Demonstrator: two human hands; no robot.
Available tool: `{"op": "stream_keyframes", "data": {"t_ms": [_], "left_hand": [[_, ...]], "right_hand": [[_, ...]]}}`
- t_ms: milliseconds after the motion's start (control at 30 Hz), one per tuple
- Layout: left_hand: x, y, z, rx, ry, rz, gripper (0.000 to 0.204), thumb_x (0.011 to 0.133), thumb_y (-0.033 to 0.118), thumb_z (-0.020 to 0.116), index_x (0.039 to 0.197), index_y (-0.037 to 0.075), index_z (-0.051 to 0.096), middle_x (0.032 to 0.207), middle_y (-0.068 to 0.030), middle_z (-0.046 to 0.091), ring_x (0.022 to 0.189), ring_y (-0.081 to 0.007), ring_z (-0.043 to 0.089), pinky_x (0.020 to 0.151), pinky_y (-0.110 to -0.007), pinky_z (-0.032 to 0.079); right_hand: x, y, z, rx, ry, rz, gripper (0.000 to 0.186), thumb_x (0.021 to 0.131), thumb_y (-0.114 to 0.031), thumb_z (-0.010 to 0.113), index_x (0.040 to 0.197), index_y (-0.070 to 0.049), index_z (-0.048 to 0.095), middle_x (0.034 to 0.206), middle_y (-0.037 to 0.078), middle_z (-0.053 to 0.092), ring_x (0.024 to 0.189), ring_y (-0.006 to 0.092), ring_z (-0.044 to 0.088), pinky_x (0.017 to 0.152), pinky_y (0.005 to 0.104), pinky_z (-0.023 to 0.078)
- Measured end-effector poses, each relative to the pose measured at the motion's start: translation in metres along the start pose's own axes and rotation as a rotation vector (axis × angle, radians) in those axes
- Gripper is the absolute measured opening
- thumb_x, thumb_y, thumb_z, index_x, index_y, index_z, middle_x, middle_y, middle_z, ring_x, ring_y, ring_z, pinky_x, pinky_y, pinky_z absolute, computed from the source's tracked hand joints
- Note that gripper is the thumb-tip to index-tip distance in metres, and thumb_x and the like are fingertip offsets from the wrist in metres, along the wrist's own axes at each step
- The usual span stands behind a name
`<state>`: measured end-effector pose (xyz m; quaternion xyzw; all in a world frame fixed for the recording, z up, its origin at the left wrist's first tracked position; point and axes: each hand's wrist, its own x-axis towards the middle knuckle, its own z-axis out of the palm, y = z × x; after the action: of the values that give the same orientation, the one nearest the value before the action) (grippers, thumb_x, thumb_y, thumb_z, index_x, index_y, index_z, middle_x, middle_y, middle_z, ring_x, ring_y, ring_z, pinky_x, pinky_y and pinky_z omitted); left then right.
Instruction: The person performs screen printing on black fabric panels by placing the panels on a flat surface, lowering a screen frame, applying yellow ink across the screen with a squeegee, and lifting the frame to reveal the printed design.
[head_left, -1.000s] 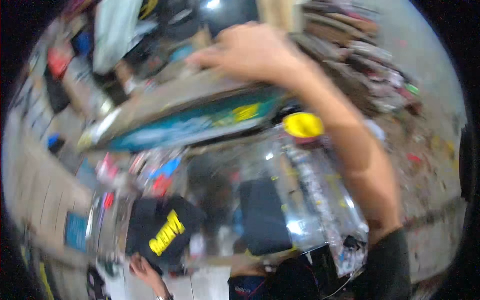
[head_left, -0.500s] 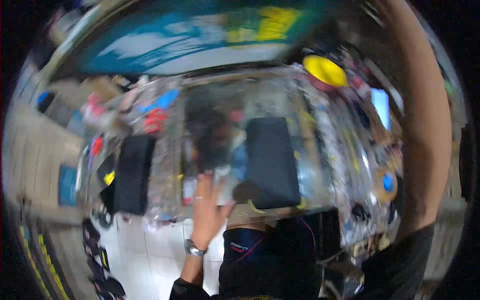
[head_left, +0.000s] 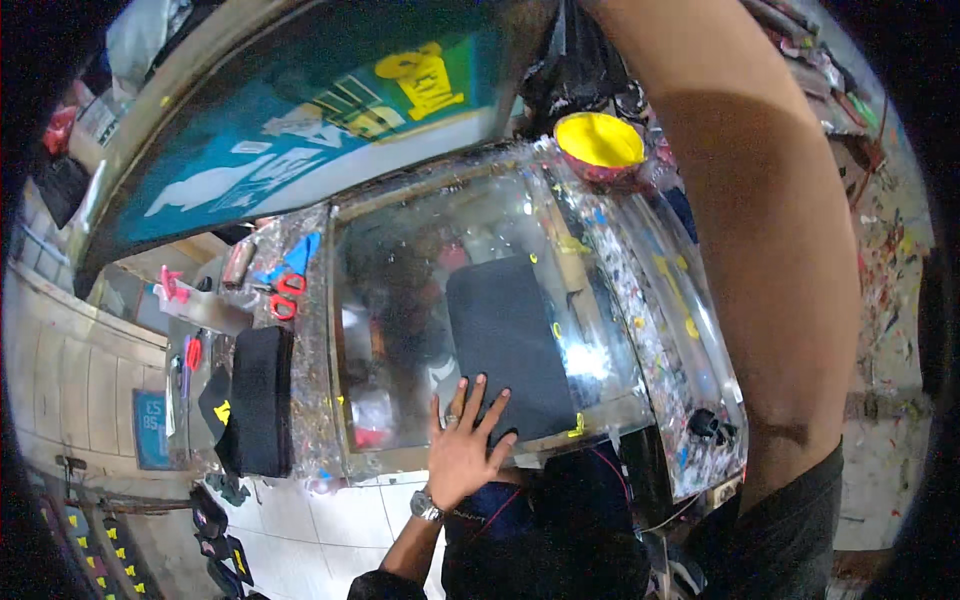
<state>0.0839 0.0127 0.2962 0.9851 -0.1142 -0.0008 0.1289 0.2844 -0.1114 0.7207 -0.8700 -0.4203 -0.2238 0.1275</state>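
A flat black panel (head_left: 512, 345) with rounded corners lies on the glass top (head_left: 395, 330) of the workbench in front of me. My left hand (head_left: 465, 445) rests with fingers spread over the panel's lower left corner; a ring and a wristwatch show on it. Along the panel's edges are small yellow marks. Above the bench, a screen-printing frame (head_left: 330, 130) with teal mesh stands raised and tilted. My right arm (head_left: 760, 200) stretches upward past the frame's right side, and its hand lies outside the view.
Left of the glass sit a stack of black panels (head_left: 263, 400), red-handled scissors (head_left: 288, 296) and a spray bottle (head_left: 205, 305). A bowl of yellow ink (head_left: 600, 145) stands at the back right. Paint-spattered ledges border the glass. Black pieces with yellow prints lie at the lower left.
My left hand has moved right, from the panel's left side onto its lower corner. The view has turned and sharpened, and the screen frame appears more tilted. My right arm remains raised.
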Motion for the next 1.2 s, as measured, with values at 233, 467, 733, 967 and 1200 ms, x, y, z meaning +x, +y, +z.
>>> {"op": "stream_keyframes", "data": {"t_ms": [233,467,733,967,1200], "left_hand": [[-0.003,0.001,-0.006,-0.148,0.095,0.045,0.065,0.096,0.049,0.053,0.153,0.025,0.035,0.163,-0.0120,0.023,0.151,-0.0333,0.016,0.119,-0.058,0.006],[-0.059,0.004,-0.089,-1.451,1.156,-0.308,0.066,0.098,0.032,0.060,0.149,0.007,0.027,0.133,-0.0172,0.050,0.112,-0.0326,0.064,0.085,-0.041,0.056],[-0.127,-0.038,0.010,-1.407,0.598,-0.809,0.045,0.100,0.032,0.058,0.114,-0.007,0.042,0.085,-0.0206,0.066,0.069,-0.0275,0.071,0.060,-0.035,0.061],[-0.118,-0.036,0.012,-1.372,0.466,-0.871,0.039,0.101,0.030,0.058,0.107,-0.003,0.040,0.068,-0.0154,0.064,0.057,-0.0194,0.066,0.051,-0.029,0.055],[-0.124,-0.046,-0.007,-1.421,0.357,-0.943,0.048,0.099,0.031,0.062,0.115,-0.007,0.038,0.083,-0.0143,0.061,0.064,-0.0189,0.066,0.056,-0.030,0.056]], "right_hand": [[-0.039,-0.010,0.011,0.038,-0.090,0.138,0.060,0.098,-0.053,0.042,0.076,-0.004,0.067,0.066,0.010,0.060,0.057,0.0135,0.055,0.052,0.0313,0.049],[-0.175,-0.071,0.145,-0.123,0.379,-0.031,0.046,0.083,-0.052,0.068,0.092,-0.007,0.068,0.078,0.012,0.066,0.075,0.0275,0.064,0.099,0.0572,0.039],[-0.262,-0.064,0.238,0.298,-0.531,0.184,0.025,0.089,-0.033,0.065,0.103,-0.013,0.058,0.076,0.012,0.066,0.084,0.0321,0.068,0.095,0.0627,0.042],[-0.273,-0.046,0.306,-0.192,-0.056,-0.108,0.014,0.088,-0.018,0.059,0.101,-0.015,0.057,0.076,0.004,0.061,0.079,0.0256,0.068,0.107,0.0660,0.033],[-0.192,0.018,0.325,0.052,-0.324,0.001,0.020,0.084,-0.020,0.066,0.101,-0.011,0.060,0.086,0.013,0.070,0.084,0.0326,0.068,0.085,0.0501,0.048]]}}
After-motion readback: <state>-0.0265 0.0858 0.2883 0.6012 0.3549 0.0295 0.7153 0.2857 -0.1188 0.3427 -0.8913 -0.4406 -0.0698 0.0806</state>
